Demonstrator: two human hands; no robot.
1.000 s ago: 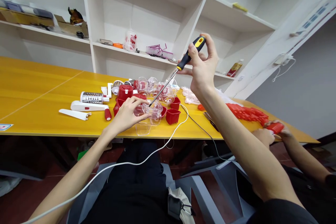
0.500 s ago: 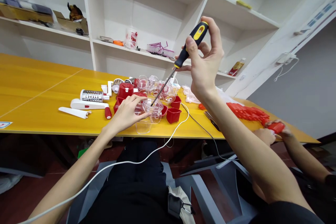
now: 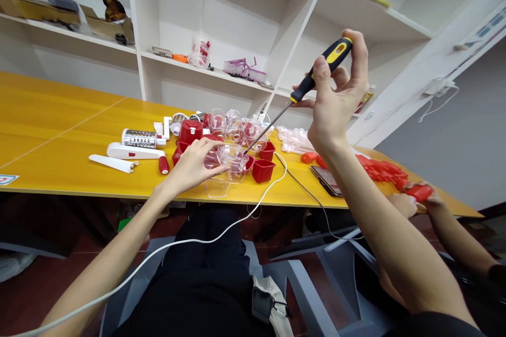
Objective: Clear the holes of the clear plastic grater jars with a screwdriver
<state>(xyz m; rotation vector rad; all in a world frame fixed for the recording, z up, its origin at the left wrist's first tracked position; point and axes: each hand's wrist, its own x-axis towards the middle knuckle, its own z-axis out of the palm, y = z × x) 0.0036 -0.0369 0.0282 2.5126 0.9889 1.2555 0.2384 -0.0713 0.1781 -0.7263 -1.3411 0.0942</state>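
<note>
My left hand (image 3: 192, 166) is closed around a clear plastic housing (image 3: 228, 165) that rests near the front edge of the yellow table (image 3: 59, 158). My right hand (image 3: 339, 100) is raised above the table and grips a black and yellow screwdriver (image 3: 312, 81) by its handle. The metal shaft slants down to the left, and its tip hovers just right of the clear housing, close to its upper edge.
Red cups (image 3: 262, 170), clear parts, a metal grater drum (image 3: 138, 138) and white handles (image 3: 132, 151) lie around the housing. A phone (image 3: 326, 179) and a white cable (image 3: 221, 231) lie to the right. Another person's hands (image 3: 411, 197) hold red parts at far right. White shelves stand behind.
My right hand has lifted the screwdriver and swung it to the right, drawing its tip out of the clear housing. My left hand stays on the housing.
</note>
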